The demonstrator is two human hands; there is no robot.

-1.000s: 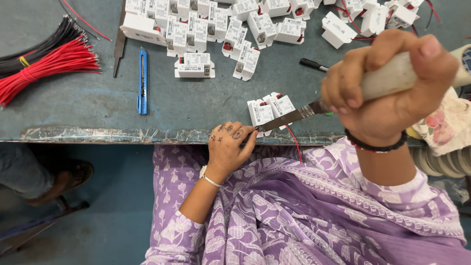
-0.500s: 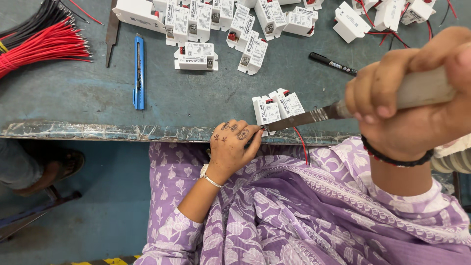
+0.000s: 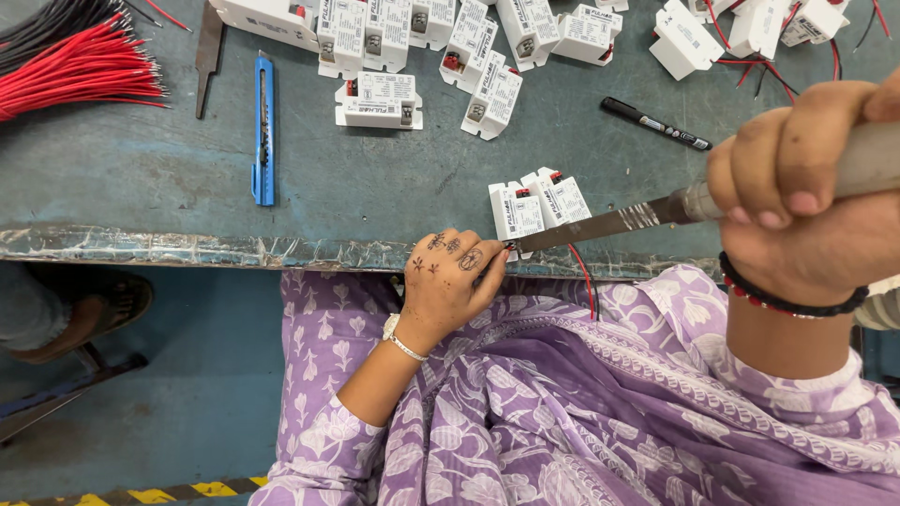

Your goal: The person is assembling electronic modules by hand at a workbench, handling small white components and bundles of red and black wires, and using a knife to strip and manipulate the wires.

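**Blade tip at the bench edge, close to the fingers**

The teal workbench (image 3: 141,187) fills the far half of the view, its paint scuffed and its near edge chipped and worn pale. Below it lies a plain blue-grey floor with a strip of yellow-and-black tape at the near left.

The right hand (image 3: 806,206) is closed in a full fist round the pale handle of a long metal blade (image 3: 600,225), which slants down and left. The left hand (image 3: 455,281) rests curled at the bench edge, fingers bent over it; whatever it pinches, if anything, is hidden. The blade tip ends just beside those fingers.

Two small white modules (image 3: 536,201) sit together at the near edge, right behind the blade, with a red wire (image 3: 586,281) trailing off the bench onto the purple floral dress.

A slip looks the main risk: the tip sits so near the left fingers that a push or skid could nick them, or knock the modules off the edge.

Farther off lie more white modules (image 3: 380,98), a bundle of red wires (image 3: 80,75), a blue utility knife (image 3: 264,131) and a black marker (image 3: 656,124).
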